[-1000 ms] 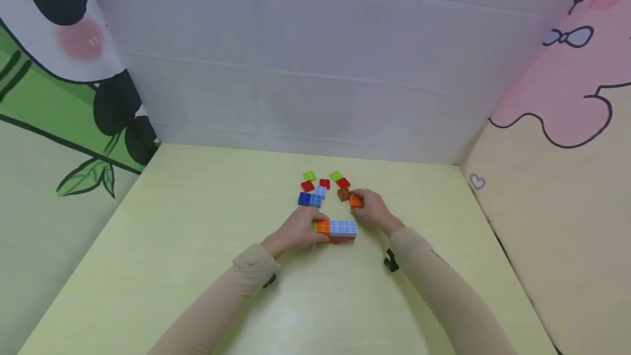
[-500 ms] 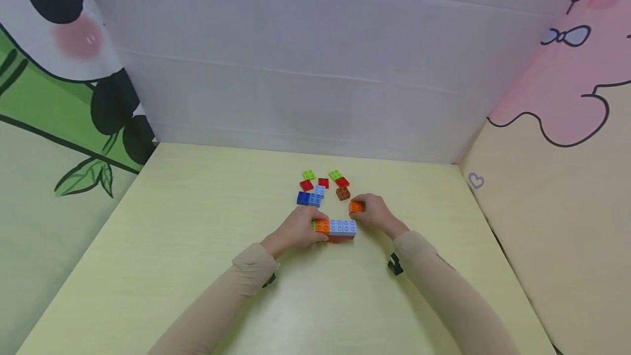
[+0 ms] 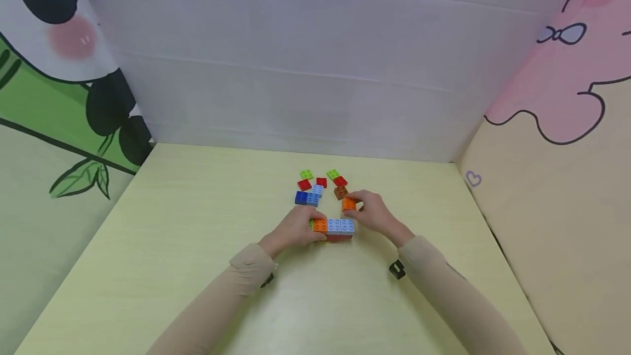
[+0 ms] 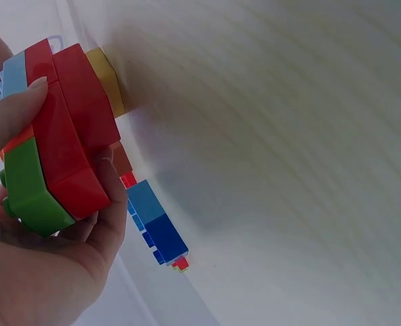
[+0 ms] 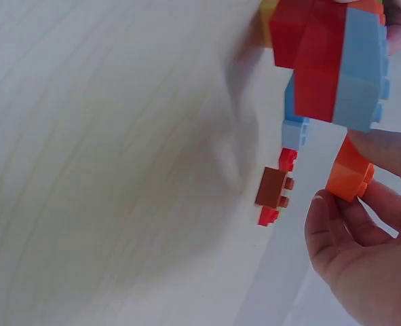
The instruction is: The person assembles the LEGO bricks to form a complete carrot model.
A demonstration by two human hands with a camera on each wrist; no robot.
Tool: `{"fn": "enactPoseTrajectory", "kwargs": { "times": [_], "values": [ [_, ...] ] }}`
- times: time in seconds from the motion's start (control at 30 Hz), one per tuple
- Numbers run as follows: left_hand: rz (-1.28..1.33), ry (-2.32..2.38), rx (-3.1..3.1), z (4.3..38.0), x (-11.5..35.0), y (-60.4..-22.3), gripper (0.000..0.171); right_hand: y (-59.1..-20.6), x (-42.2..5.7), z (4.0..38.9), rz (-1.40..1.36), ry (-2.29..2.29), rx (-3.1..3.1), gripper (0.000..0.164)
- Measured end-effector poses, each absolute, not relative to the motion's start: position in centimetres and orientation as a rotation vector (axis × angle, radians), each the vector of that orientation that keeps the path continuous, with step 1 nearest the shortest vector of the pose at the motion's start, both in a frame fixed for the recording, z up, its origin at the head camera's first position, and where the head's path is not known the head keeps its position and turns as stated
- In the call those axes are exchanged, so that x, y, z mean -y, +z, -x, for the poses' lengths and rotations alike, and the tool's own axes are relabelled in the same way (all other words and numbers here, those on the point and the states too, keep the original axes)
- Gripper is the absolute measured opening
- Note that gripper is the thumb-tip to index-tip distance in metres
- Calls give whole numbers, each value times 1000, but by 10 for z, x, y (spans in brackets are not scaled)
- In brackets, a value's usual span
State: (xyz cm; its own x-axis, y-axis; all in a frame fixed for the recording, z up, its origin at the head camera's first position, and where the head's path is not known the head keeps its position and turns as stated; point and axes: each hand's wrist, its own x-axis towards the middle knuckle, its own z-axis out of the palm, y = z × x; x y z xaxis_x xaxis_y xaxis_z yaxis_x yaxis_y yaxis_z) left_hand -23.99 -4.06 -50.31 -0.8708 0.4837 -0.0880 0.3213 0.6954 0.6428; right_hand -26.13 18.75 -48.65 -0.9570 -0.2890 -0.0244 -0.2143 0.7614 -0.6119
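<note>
A pale sheet-like wall [image 3: 296, 70] closes off the far side of the room, with a green-and-white cartoon panel [image 3: 105, 125] to the left and a pink one [image 3: 547, 86] to the right. Below spreads the light, faintly grained tabletop [image 3: 148, 234]. On it, the left hand [image 3: 294, 228] grips the left end of a brick stack [image 3: 333, 228], thumb and fingers wrapped about it; the right hand [image 3: 374, 213] is closer to its free right end. The stack's long axis runs left to right before the person. Behind it lies a loose group of pieces, among them a dark blue brick [image 3: 301, 198] and a brown brick [image 3: 340, 193]. Smallest in play is an orange brick [image 3: 348, 205], pinched between the right thumb and fingers, studs up like the stack's, just beyond that free end and seemingly apart from it.
</note>
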Motion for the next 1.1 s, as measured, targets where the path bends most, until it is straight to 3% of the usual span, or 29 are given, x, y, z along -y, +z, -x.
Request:
{"fn": "enactPoseTrajectory", "kwargs": {
  "times": [0.67,1.1],
  "values": [
    [-655,956,-2657,241,41,-505,42,-466,-182,231,655,-998,-2755,40],
    [-666,955,-2651,240,41,-502,42,-464,-179,225,654,-989,-2726,41]
  ]
}}
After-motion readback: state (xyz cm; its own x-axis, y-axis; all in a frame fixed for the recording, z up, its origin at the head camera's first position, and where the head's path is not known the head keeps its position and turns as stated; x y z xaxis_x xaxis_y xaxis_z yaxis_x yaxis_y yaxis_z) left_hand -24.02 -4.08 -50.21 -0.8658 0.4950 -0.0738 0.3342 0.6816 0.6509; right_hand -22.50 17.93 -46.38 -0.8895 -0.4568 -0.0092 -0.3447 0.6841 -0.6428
